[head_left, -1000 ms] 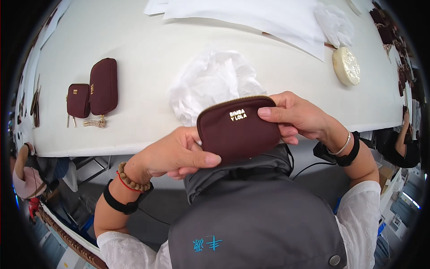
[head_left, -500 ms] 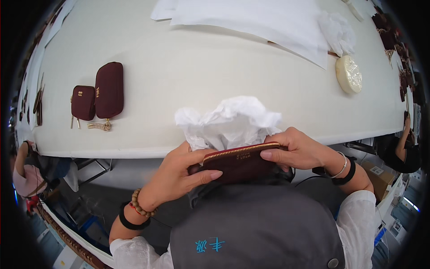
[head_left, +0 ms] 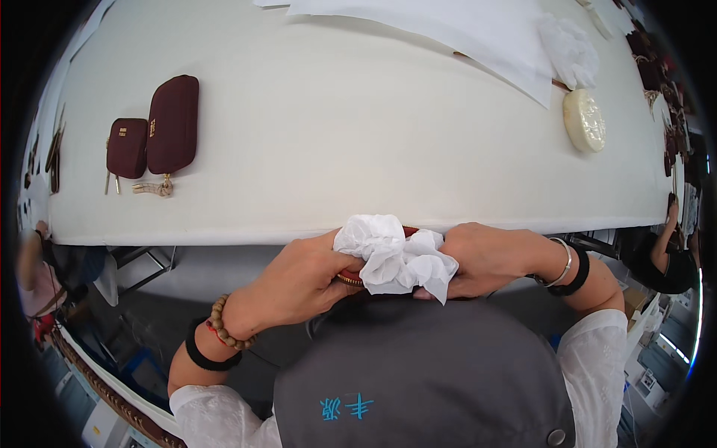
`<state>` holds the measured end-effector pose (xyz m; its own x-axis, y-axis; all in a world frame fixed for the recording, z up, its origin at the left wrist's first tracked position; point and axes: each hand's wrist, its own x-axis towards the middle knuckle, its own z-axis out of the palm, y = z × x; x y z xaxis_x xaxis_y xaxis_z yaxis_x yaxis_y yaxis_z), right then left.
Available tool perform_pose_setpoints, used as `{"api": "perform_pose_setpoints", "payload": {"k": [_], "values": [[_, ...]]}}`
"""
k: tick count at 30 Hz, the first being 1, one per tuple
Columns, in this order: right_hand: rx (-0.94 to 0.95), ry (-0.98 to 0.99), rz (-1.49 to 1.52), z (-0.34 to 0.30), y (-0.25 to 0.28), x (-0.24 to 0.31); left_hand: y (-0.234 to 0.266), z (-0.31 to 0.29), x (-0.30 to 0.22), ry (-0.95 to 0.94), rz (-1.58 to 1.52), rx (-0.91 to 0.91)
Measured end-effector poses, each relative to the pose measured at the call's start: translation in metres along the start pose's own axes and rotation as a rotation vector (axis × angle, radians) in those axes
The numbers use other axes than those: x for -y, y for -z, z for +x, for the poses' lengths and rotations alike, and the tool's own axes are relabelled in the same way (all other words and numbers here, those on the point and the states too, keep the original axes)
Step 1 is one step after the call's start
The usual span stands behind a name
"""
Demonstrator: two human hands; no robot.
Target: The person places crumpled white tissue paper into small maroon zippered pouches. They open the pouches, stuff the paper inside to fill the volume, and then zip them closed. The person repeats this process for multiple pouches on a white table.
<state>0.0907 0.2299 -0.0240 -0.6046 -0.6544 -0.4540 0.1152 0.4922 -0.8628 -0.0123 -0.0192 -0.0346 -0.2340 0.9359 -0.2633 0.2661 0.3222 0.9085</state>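
Observation:
At the table's near edge, both hands hold a dark red zip pouch (head_left: pixel 349 278) with a gold-toothed zip. Its mouth is parted, and crumpled white tissue paper (head_left: pixel 388 250) bulges out of it, covering most of the pouch. My left hand (head_left: pixel 310 270) is closed round the pouch's left end, its thumb tucked in by the zip. At the other end my right hand (head_left: pixel 482 257) is closed, fingers bent, with the thumb low beside the tissue. How deep the tissue sits inside is hidden.
Two dark red pouches, one small (head_left: pixel 127 148) and one larger (head_left: pixel 173 123), lie at the left of the white table (head_left: pixel 336 149). White paper sheets (head_left: pixel 448 33), crumpled tissue (head_left: pixel 571 52) and a wrapped cream roll (head_left: pixel 584 121) lie at the far right. Other people work at both sides.
The tissue has gone from lying on the table behind the pouch to bunched at its mouth. The zip, closed-looking before, is now parted. Both hands have come closer together.

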Motion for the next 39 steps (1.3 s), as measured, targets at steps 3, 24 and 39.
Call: {"api": "perform_pose_setpoints", "payload": {"k": [3, 24, 39], "values": [[0.061, -0.124, 0.060, 0.003, 0.001, 0.007, 0.002, -0.004, -0.003, 0.034, 0.007, 0.020], [-0.269, -0.320, 0.813, -0.014, 0.033, 0.015, 0.027, 0.009, -0.012, 0.374, -0.806, 0.230], [-0.362, 0.008, 0.179, -0.026, 0.004, 0.004, -0.025, -0.011, 0.016, -0.277, 0.121, -0.683]]}}
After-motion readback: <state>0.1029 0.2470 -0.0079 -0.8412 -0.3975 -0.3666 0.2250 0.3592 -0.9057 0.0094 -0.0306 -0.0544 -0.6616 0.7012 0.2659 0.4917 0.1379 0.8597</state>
